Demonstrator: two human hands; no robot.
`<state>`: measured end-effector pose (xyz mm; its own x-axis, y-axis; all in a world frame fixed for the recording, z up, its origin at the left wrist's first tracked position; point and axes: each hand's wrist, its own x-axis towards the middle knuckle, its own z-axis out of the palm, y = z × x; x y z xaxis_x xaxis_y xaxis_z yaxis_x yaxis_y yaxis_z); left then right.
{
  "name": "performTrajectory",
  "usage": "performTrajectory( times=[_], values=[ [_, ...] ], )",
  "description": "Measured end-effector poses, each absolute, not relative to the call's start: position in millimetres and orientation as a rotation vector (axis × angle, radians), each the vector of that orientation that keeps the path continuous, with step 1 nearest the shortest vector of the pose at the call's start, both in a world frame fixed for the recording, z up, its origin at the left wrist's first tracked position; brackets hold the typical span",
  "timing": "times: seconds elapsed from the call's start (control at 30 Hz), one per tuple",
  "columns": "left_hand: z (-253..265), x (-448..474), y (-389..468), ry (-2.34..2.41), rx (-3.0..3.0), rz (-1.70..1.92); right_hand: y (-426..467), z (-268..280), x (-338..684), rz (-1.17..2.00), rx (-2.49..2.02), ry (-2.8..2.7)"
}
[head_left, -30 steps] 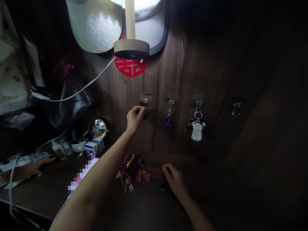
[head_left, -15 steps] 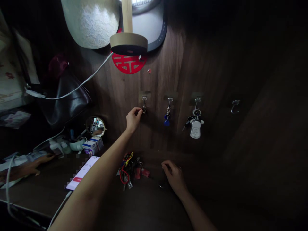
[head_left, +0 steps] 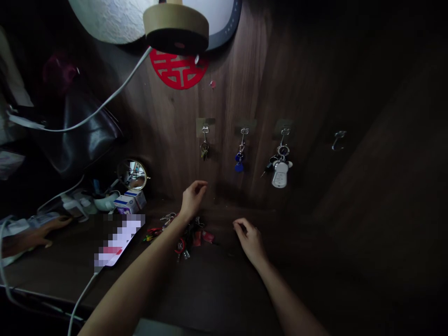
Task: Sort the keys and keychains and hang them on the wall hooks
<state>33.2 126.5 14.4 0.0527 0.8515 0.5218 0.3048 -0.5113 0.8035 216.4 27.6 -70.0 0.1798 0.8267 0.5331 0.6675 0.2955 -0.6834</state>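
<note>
My left hand (head_left: 192,200) is in front of the wooden panel, its fingers curled towards the thumb, with nothing visible in them. Above it, a small bunch of keys (head_left: 204,150) hangs from the leftmost hook (head_left: 205,130). My right hand (head_left: 250,240) is low over the dark tabletop, thumb and fingertips drawn together; I see no object there. Between the two hands lies a pile of keys (head_left: 197,238) with red tags and coloured cords, partly hidden by my left forearm. Blue-tagged keys (head_left: 239,161) and keys with a white bear-shaped fob (head_left: 280,175) hang on two more hooks.
A bare hook (head_left: 339,140) is at the right. A round lamp (head_left: 176,28) juts out above, trailing a white cable (head_left: 115,95). On the left are a phone (head_left: 119,242), small boxes (head_left: 129,201), a round mirror (head_left: 132,174) and a dark bag (head_left: 77,130).
My left hand has let go of the keys on the leftmost hook and dropped below them. The view has shifted slightly; my right hand stays low with its fingers curled.
</note>
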Motion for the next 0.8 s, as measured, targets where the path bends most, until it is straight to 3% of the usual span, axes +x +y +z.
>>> performTrajectory(
  times=[0.37,0.57,0.8],
  values=[
    [-41.4,32.1,60.6,0.955,2.0,0.951,27.8,-72.8,217.7,0.303,-1.42,-1.433],
    [-49.0,28.4,47.5,0.781,2.185,0.838,27.7,-72.4,217.9,0.335,-1.445,-1.4],
    [-58.9,12.5,62.2,0.999,2.216,0.957,29.2,-77.7,218.9,0.37,-1.415,-1.408]
  ],
)
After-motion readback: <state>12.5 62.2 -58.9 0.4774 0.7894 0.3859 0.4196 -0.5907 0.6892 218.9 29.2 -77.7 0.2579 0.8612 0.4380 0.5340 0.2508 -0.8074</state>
